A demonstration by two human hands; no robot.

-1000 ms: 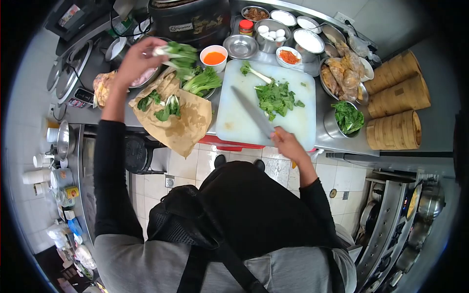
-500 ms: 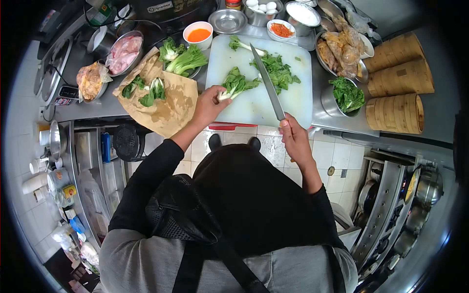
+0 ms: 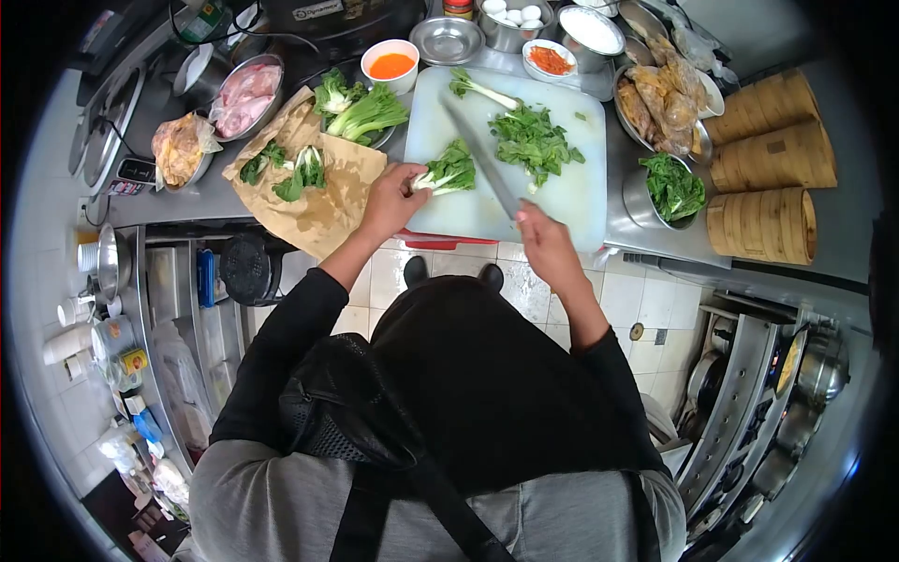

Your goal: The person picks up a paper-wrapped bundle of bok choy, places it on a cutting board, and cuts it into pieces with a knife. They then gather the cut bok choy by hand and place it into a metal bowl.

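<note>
My left hand (image 3: 397, 195) is closed on the white stem end of a bok choy (image 3: 448, 170), whose leaves point right across the white cutting board (image 3: 571, 201). In my right hand (image 3: 551, 242) is the handle of a long knife (image 3: 483, 157). Its blade slants up and to the left over the board, just right of the held leaves, slightly blurred by motion. A heap of cut greens (image 3: 536, 140) lies right of the blade. Above the heap, another bok choy stalk (image 3: 485, 91) rests near the board's far edge.
Left of the board, brown paper (image 3: 346, 192) holds small bok choy pieces, with more leafy greens (image 3: 370, 114) behind. A bowl of orange liquid (image 3: 390, 66) and eggs (image 3: 513, 17) stand at the back. To the right are a metal pot of greens (image 3: 672, 192) and bamboo steamers (image 3: 763, 225).
The knife has moved left, from over the cut greens to beside the held bok choy. My right hand has shifted left with it. The bok choy now lies lower against the board.
</note>
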